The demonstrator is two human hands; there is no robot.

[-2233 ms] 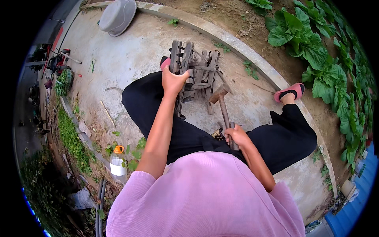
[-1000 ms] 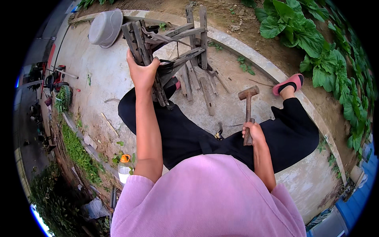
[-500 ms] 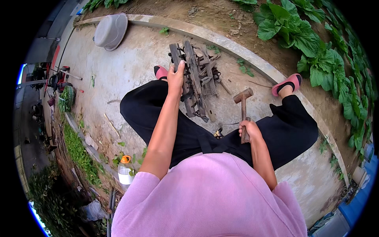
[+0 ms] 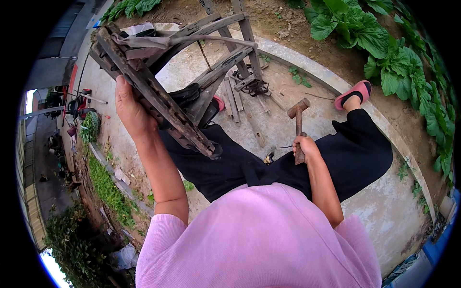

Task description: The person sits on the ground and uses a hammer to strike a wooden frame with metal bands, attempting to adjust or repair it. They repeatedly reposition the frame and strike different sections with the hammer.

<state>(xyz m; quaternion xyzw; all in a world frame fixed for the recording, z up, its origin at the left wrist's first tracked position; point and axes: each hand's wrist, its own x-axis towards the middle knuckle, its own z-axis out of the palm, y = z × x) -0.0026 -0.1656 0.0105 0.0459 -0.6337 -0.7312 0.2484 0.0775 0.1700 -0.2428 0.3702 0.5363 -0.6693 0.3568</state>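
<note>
My left hand (image 4: 133, 106) grips a weathered dark wooden frame (image 4: 149, 87) by a long slatted piece, holding it raised at my left above my thigh. Crosspieces and upright legs reach to the upper middle, with fabric strips and dark straps attached. My right hand (image 4: 304, 148) is closed round the handle of a rusty hammer (image 4: 298, 108), held near my right thigh with its head up. Loose wooden slats (image 4: 232, 101) lie on the concrete beyond my lap, partly behind the frame. A small object (image 4: 269, 157) with a thin strip lies between my legs, too small to make out.
I sit low on a concrete slab (image 4: 360, 223) bounded by a curved curb (image 4: 326, 77). Leafy plants (image 4: 350, 29) grow in soil along the right. A grey tub (image 4: 139, 30) is mostly hidden behind the frame. A red wheeled machine (image 4: 81, 105) and green mesh bundle (image 4: 89, 127) stand at left.
Since half a second ago my left hand has lifted the wooden frame up and leftward, tilting it and exposing the loose slats. The hammer has risen slightly in my right hand.
</note>
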